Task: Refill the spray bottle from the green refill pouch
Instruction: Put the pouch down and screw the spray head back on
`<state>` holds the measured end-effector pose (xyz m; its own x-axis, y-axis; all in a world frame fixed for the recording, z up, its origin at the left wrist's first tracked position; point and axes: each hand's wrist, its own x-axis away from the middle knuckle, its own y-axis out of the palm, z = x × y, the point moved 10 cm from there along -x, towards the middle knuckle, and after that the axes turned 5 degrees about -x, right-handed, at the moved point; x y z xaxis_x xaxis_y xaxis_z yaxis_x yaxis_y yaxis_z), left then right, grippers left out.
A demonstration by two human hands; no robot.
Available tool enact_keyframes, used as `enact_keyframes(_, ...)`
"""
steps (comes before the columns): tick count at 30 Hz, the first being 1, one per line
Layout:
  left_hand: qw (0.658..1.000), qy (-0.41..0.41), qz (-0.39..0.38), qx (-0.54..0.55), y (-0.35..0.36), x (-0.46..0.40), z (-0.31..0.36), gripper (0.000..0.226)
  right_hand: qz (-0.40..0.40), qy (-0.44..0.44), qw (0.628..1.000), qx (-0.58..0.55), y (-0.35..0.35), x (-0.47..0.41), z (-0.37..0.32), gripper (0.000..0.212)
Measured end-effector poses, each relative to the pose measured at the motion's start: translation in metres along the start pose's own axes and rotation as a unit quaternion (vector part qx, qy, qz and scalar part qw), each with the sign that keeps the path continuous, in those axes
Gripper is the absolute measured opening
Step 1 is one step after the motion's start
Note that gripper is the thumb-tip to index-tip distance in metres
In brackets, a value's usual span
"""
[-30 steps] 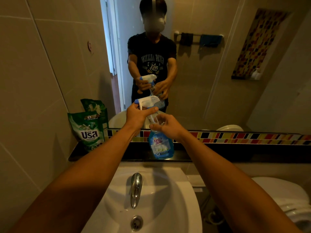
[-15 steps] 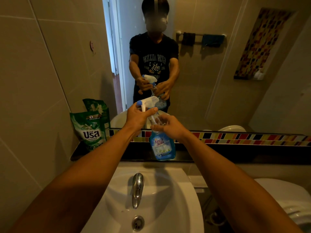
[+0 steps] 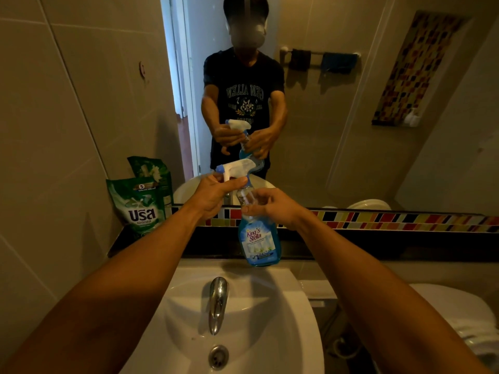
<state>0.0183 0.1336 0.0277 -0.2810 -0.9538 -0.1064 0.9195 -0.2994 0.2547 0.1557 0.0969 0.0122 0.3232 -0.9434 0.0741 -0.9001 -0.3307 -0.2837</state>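
Note:
I hold a spray bottle [image 3: 258,242] of blue liquid over the back of the sink, its label facing me. My right hand [image 3: 272,207] grips the clear neck of the bottle. My left hand [image 3: 216,194] is closed on the white trigger head [image 3: 237,168], whose blue nozzle points left. The green refill pouch [image 3: 141,205] stands upright on the dark ledge at the left, against the tiled wall, apart from both hands.
A white sink [image 3: 291,319] with a chrome tap [image 3: 217,300] lies below the bottle. The dark ledge [image 3: 378,244] runs under a mirror edged with coloured mosaic tiles. A white toilet [image 3: 459,314] sits at the lower right. A tiled wall closes the left side.
Both hands keep the same hold on the bottle. The bottle hangs slightly tilted and a little lower over the sink's back edge than a second ago.

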Motion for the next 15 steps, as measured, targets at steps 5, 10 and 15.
enact_keyframes(5,0.999,-0.014,-0.032,0.020,0.002,0.003,-0.003,0.036,-0.007,0.007,1.000,-0.008,0.002,-0.003,0.004,0.034)
enact_keyframes(10,0.999,-0.023,-0.032,0.000,0.003,0.003,-0.003,0.026,-0.015,0.011,1.000,0.000,0.005,-0.006,0.008,0.034)
enact_keyframes(15,0.998,-0.024,-0.012,-0.059,0.012,0.002,-0.004,0.035,-0.003,0.000,1.000,0.029,0.000,-0.007,0.009,0.031)
